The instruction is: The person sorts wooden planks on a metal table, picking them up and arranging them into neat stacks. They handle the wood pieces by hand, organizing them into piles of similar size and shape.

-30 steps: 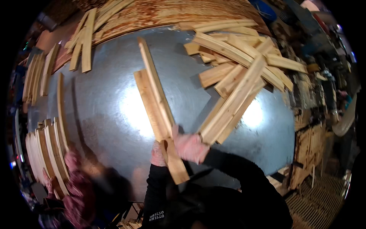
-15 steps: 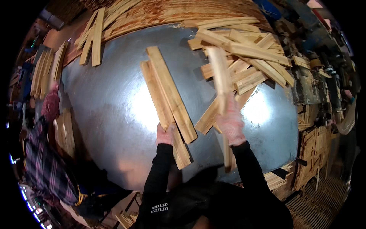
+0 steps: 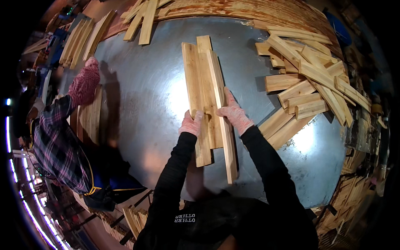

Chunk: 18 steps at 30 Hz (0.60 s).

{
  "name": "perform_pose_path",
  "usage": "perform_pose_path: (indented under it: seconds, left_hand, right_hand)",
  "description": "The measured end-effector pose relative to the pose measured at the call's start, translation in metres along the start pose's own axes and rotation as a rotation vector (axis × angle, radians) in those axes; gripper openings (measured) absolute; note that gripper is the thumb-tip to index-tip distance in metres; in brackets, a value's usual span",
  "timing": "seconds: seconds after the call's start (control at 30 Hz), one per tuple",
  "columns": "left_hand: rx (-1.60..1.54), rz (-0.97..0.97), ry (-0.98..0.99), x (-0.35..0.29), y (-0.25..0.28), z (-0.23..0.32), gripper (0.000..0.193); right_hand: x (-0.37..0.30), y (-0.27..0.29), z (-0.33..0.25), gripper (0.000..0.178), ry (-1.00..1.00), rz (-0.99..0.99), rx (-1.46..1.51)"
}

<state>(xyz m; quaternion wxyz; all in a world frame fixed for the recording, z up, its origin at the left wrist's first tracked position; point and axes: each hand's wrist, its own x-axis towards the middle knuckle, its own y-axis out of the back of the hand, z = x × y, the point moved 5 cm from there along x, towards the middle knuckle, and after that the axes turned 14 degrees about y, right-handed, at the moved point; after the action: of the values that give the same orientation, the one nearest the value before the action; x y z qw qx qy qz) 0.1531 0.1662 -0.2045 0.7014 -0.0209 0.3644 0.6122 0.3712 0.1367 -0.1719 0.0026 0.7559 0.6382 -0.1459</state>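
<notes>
Blk-sleeved [image 3: 171, 171] worker, pink-gloved: L hand [image 3: 191, 123] clasping L board [image 3: 191, 75], R hand [image 3: 236, 114] pinching R board [image 3: 217, 83], middle board [image 3: 203, 58] btwn, over metal worktop [image 3: 141, 91]. Jumbled pile [image 3: 316, 74] at R; plaid-shirted co-worker [image 3: 62, 133] at L; addl. boards [image 3: 148, 23] along far edge.

Grey metal tabletop [image 3: 141, 104] at centre; grained wooden board [image 3: 233, 7] along its top edge; bright strip lights [image 3: 35, 219], lower left.

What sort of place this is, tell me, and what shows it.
Probably a woodworking shop: a jumbled pile of boards on a big metal-topped table, three boards together near its middle, and a gloved co-worker alongside.
</notes>
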Motion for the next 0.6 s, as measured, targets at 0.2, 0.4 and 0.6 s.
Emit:
perform_pose_path:
  seconds: [0.2, 0.4, 0.6]
  left_hand:
    - [0.304, 0.033, 0.164, -0.004, 0.043, 0.015, 0.108]
    - [0.481, 0.310, 0.260, -0.029, 0.096, 0.032, 0.057]
    - [-0.154, 0.080, -0.046, -0.085, 0.138, -0.026, 0.070]
  right_hand:
    - [-0.017, -0.064, 0.000, 0.056, -0.373, -0.313, 1.319]
    - [-0.002, -0.090, 0.021, 0.038, -0.340, -0.097, 0.952]
    - [-0.001, -0.158, -0.062, 0.084, 0.211, -0.132, 0.041]
